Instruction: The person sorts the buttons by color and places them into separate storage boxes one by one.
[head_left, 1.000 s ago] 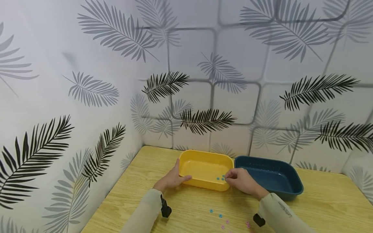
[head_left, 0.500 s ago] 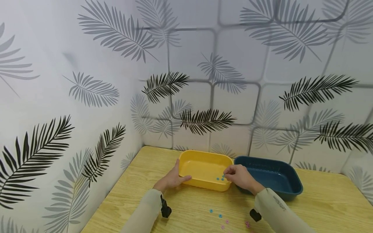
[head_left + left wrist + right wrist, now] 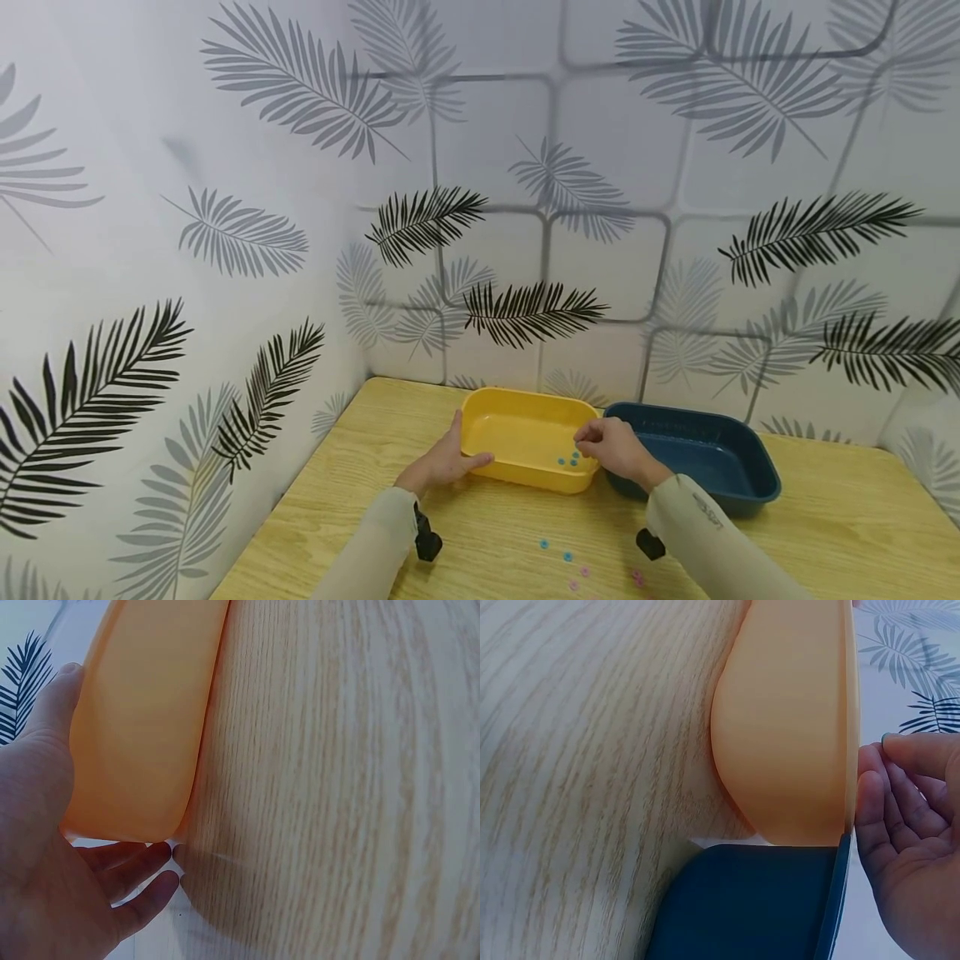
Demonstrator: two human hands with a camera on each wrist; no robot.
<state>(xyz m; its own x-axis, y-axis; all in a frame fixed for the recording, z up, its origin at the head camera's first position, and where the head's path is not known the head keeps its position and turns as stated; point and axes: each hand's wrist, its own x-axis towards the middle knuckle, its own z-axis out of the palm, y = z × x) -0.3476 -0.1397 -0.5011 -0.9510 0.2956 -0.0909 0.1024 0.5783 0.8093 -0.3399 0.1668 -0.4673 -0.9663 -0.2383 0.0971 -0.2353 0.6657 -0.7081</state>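
- Over the last second our right hand (image 3: 617, 450) has edged away from us, toward the bench's back edge; it now hangs at the right end of the yellow tray (image 3: 525, 477), its fingertips near the rim.
- Its thumb and finger are pinched together — the right wrist view shows a small blue-green piece (image 3: 886, 738) at their tips, which we take to be another ring.
- The three blue rings (image 3: 561, 462) in the tray lie where they lay a second ago, grouped on its floor near its front right corner. We judge that the held piece has not been let go, so the count inside stands unchanged.
- Our left hand (image 3: 444, 458) has kept its place, clasped round the tray's left end, thumb over the front rim and fingers along the outer wall; it seems to be steadying it.
- The yellow tray sits upright toward the back edge of the bench (image 3: 487, 542), nearer the left back corner than the right.
- Right of it, just beside, stands the dark blue tray (image 3: 701, 454); our right hand covers part of it, so we cannot vouch for all its contents.
- Nearer us on the bench — well apart from both trays — two blue rings (image 3: 567, 556) and several pink rings (image 3: 585, 572) lie loose, unmoved.
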